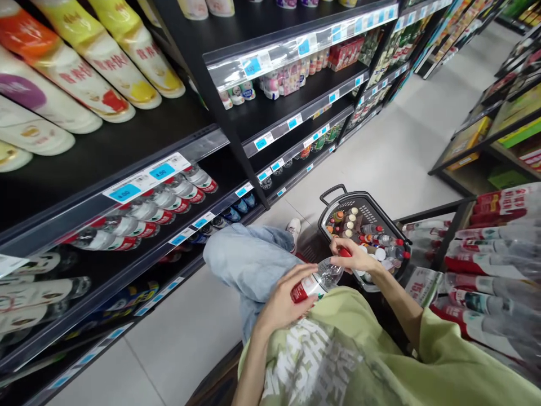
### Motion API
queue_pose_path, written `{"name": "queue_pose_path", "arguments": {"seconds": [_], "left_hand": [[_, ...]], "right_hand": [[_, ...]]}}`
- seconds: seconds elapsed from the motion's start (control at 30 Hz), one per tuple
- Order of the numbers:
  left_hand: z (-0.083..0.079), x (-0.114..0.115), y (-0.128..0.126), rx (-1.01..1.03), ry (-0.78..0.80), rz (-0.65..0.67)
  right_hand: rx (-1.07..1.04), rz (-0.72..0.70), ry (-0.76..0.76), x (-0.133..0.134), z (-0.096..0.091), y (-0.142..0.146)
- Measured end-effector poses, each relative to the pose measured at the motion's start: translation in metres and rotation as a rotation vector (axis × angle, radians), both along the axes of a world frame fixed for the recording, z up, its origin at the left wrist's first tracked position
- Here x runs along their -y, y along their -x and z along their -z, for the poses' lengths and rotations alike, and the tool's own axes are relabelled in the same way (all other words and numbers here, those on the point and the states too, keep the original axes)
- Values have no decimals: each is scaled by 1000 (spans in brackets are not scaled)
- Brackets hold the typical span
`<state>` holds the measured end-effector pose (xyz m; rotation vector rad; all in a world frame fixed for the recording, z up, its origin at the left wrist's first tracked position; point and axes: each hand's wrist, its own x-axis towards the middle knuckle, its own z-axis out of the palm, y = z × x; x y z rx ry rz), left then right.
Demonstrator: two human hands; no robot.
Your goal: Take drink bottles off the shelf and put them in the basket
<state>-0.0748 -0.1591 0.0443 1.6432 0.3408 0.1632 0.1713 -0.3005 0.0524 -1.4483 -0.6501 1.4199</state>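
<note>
On my feed I see left hand [284,301] wrapped round red-labelled plastic bottle [328,274] | right hand [357,257] curled, gripping red cap [345,253] | forearms [399,299] angled inward | bottle tilted before green T-shirt [367,321], near black shopping basket [368,207]

- One head-worn view, looking forward and down over the wearer's shirt [372,352] at five o'clock.
- Left hand [284,296] at six o'clock and right hand [357,256] at four sit close.
- Shelves [173,127] span eight to one o'clock; floor [406,118] recedes toward two.
</note>
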Motion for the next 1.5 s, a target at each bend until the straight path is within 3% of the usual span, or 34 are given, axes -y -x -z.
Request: {"name": "queue_pose_path", "arguments": {"seconds": [0.13, 0.2, 0.27, 0.33, 0.43, 0.53, 0.6, 0.8, 0.97, 1.2, 1.5], "left_hand": [[26, -1, 2, -17, 283, -289], [36, -1, 3, 6, 335, -407], [39, 0, 3, 12, 346, -441], [38, 0, 2, 7, 340, -441], [37, 1, 1, 3, 332, -445], [37, 1, 2, 3, 330, -443], [38, 2, 2, 6, 330, -444], [40, 1, 2, -10, 334, -447], [38, -2, -6, -33, 308, -471], [34, -3, -18, -78, 256, -545], [33, -4, -26, -154, 220, -567]], "right_hand": [[57, 214, 63, 29, -2, -19], [119, 384, 90, 49, -4, -39], [245, 505, 118, 69, -7, -63], [417, 515, 178, 87, -9, -87], [732, 389, 327, 106, -1, -118], [1086, 294, 478, 118, 26, -144], [1209, 288, 557, 128, 47, -162], [1246, 471, 618, 158, 96, -222], [1249, 360, 625, 147, 128, -254], [1162, 235, 749, 125, 187, -263], [1060, 322, 883, 106, 259, -237]]}}
